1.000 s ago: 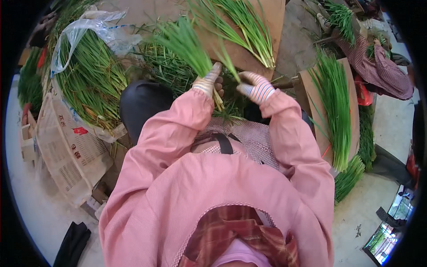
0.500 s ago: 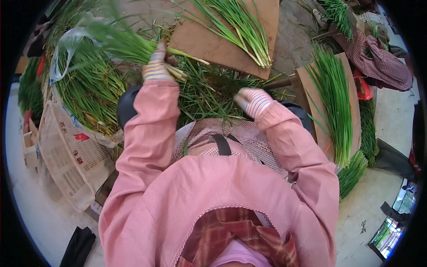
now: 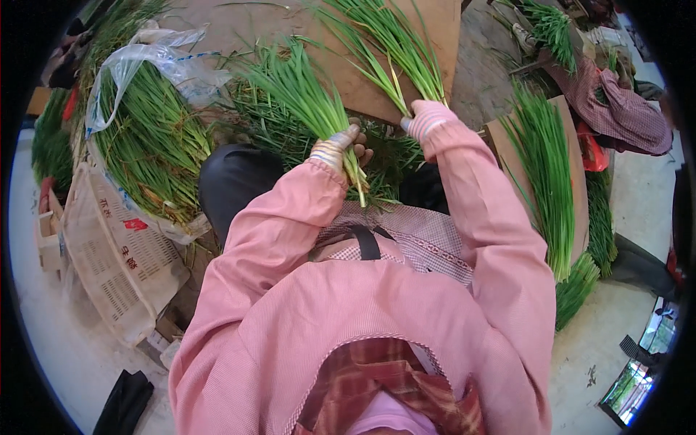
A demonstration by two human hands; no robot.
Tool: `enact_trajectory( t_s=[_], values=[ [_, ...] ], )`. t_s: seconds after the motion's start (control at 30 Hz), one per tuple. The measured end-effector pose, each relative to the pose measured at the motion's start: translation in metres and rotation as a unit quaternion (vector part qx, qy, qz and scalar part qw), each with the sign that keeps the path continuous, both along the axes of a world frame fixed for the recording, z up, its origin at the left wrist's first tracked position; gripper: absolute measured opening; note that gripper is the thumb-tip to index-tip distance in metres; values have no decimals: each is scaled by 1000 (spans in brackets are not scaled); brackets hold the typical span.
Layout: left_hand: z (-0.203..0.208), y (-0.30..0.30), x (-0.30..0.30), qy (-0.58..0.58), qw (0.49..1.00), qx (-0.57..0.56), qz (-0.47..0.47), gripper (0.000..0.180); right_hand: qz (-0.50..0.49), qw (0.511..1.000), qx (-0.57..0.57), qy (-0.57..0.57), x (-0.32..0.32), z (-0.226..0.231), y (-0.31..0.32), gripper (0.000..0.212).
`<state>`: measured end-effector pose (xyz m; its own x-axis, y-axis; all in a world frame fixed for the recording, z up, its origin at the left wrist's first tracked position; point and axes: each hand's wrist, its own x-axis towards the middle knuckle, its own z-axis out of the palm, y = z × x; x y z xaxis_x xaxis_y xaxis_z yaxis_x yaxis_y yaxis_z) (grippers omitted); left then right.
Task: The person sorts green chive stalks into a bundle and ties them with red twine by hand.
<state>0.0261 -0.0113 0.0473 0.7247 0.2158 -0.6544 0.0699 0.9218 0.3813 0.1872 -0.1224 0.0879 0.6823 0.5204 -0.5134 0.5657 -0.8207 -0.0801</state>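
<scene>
My left hand, in a striped glove, is closed round a bunch of garlic chives near its pale stem ends. The leaves fan out up and to the left, and the stem ends point down over my lap. At the lower edge of the brown board, my right hand, gloved alike, has its fingers closed at the pale stem ends of other garlic chives lying on that board. Part of its fingers is hidden by the glove and stems.
Loose leaves lie between my knees. On the left, a plastic bag holds more chives beside a pale crate. Long chives rest on a second board to the right. Another person's checked sleeve shows at upper right.
My left hand has brought its bunch from the bag side toward the middle, leaves now upward. The right hand has moved up to the board and closed on the chive stems there.
</scene>
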Motion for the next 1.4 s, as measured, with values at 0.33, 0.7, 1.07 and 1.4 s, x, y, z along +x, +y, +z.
enact_trajectory(
  t_s=[0.33, 0.7, 1.07, 1.4],
  values=[
    [-26, 3, 12, 60, 989, 118, -70, 22, -105, 900, 326, 272, -94, -3, -30, 34],
    [20, 38, 5, 100, 978, 166, 80, 36, -103, 950, 258, 143, -82, -70, -20, 42],
    [2, 12, 37, 38, 998, 17, 52, 27, -240, 668, 685, 162, -99, -67, -17, 32],
    [-21, -14, 40, -63, 997, -30, 26, 20, -184, 802, 559, 103, -105, -38, -11, 24]
  ],
)
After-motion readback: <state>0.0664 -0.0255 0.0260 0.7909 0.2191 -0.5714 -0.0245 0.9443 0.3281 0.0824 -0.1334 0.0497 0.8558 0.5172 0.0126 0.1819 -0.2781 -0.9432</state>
